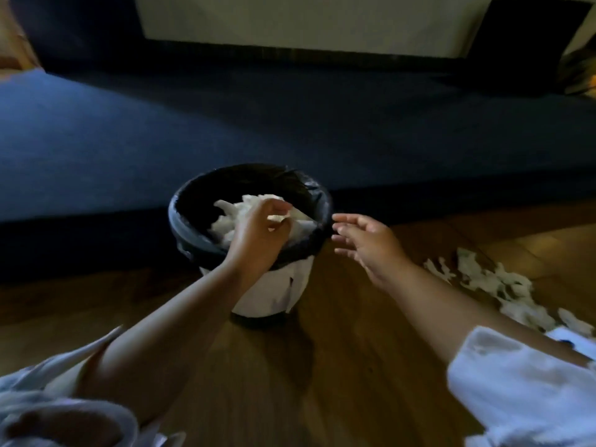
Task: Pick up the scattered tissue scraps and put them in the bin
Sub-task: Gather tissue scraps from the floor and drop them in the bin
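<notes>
You're well into it but not done: a mound of tissue (240, 217) already sits inside the bin (180, 227). Your left hand (258, 233) is over the opening, fingers curled round a white scrap (280, 218), as best the blur shows. Your right hand (367, 243) holds nothing, its fingers straight and spread, just beside the rim on the right. What's left is the trail of tissue scraps (503, 285) on the wooden floor (338, 366) off to your right, near your right sleeve (516, 382). Room is good on that side, with bare boards between bin and scraps. Behind the bin the edge of the blue sofa (290, 124) runs close, so work from the near side. The bin looks light to me, so a knock on the rim could tip it
</notes>
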Available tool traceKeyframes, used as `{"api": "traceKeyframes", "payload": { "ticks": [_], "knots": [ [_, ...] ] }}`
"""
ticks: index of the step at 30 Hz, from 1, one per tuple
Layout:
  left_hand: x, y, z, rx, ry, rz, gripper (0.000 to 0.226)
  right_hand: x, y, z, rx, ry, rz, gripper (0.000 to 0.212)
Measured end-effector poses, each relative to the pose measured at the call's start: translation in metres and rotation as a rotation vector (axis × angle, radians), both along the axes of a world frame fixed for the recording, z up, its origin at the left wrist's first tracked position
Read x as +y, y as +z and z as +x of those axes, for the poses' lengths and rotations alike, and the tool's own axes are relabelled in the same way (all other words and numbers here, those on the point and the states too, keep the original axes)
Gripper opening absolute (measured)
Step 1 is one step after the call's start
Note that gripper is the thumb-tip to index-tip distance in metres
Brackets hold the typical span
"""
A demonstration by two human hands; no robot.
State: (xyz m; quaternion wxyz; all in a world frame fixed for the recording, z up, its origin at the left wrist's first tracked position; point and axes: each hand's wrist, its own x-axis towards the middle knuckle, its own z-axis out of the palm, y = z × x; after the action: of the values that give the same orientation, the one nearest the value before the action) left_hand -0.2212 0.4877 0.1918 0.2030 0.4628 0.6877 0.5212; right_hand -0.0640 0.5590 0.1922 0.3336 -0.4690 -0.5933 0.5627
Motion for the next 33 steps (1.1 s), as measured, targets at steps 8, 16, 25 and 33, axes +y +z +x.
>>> {"api": "traceKeyframes", "payload": {
  "ticks": [8, 16, 25, 33],
  "knots": [
    [0.018, -0.056, 0.156, 0.072, -0.545, -0.203, 0.024, -0.044, -0.084, 0.221, -0.302, -0.212, -0.226, 0.025],
    [0.054, -0.154, 0.336, 0.012, -0.808, -0.536, 0.031, -0.059, -0.178, 0.388, -0.538, -0.494, -0.262, 0.025],
    [0.133, -0.206, 0.449, 0.265, -0.775, -0.659, 0.037, 0.051, -0.264, 0.467, -0.624, -0.858, -0.07, 0.058],
    [0.195, -0.265, 0.392, 0.69, -0.618, -0.59, 0.062, 0.09, -0.303, 0.439, -1.01, -0.503, -0.109, 0.053]
  ]
}}
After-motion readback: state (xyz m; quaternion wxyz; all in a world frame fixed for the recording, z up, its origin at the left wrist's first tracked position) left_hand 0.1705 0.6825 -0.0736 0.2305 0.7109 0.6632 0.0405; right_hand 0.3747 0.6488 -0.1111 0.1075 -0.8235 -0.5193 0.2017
